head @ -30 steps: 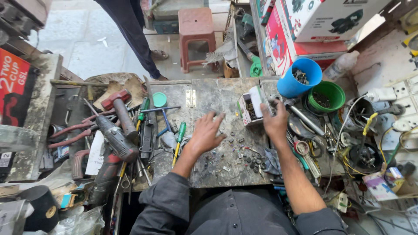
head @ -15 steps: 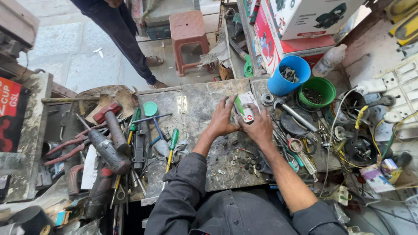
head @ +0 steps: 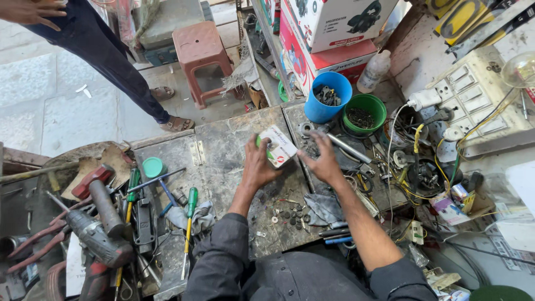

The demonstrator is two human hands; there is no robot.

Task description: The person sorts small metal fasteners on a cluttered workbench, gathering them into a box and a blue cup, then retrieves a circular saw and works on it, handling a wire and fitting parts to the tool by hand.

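Note:
My left hand (head: 261, 165) grips a small white cardboard box (head: 279, 146) with green and red print, holding it just above the grimy worktop (head: 223, 150). My right hand (head: 322, 160) is beside the box on its right, fingers spread and touching its edge. Small washers and screws (head: 291, 214) lie on the worktop below my hands. A metal rod (head: 348, 148) lies just right of my right hand.
A blue cup (head: 327, 96) and a green bowl (head: 364, 112) of parts stand behind. Screwdrivers (head: 189, 223), a power drill (head: 95, 237) and hand tools crowd the left. Wires and a switchboard (head: 473, 106) fill the right. A person's leg (head: 111, 61) and a stool (head: 199, 53) stand beyond.
My left hand rose from flat on the worktop and took the small box. My right hand, which was at the box on the right, brought it toward the middle.

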